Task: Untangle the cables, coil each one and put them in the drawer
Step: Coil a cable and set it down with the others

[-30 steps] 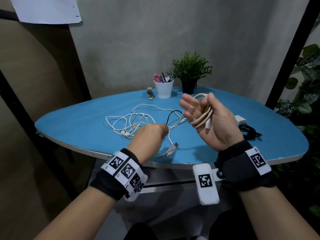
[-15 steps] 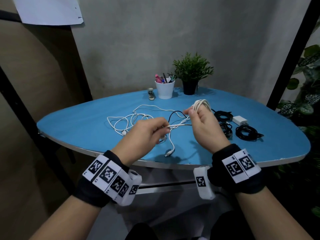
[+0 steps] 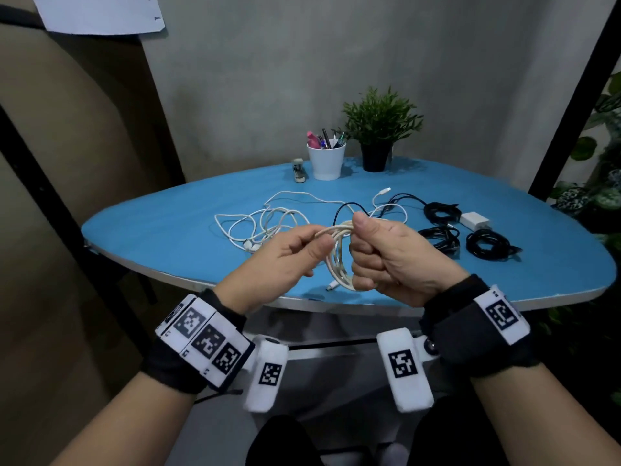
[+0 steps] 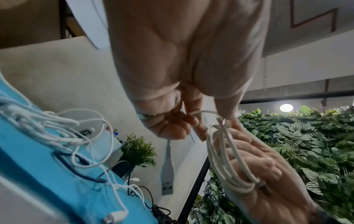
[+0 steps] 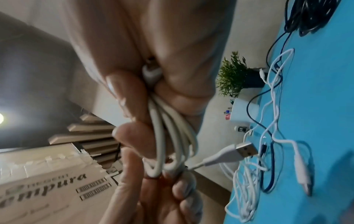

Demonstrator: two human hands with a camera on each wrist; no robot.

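Observation:
A cream-white cable (image 3: 337, 260) is wound into a coil that my right hand (image 3: 379, 257) grips in its fist above the table's near edge. My left hand (image 3: 295, 253) pinches the coil's free strand just left of it. The cable's USB plug (image 4: 167, 180) (image 5: 243, 150) hangs loose below my hands. More tangled white cables (image 3: 268, 220) and one loose black lead lie on the blue table (image 3: 168, 223) behind my hands. Three black coiled cables (image 3: 487, 243) sit to the right. No drawer shows in any view.
A white charger block (image 3: 475, 220) lies by the black coils. At the table's back stand a white pen cup (image 3: 326, 159), a potted plant (image 3: 378, 129) and a small stapler (image 3: 298, 169). Leafy plants fill the right side.
My right hand turned from palm-up and open-fingered to a fist round the coil and came down toward me. My left hand moved right, drawing the last length of cable to the coil.

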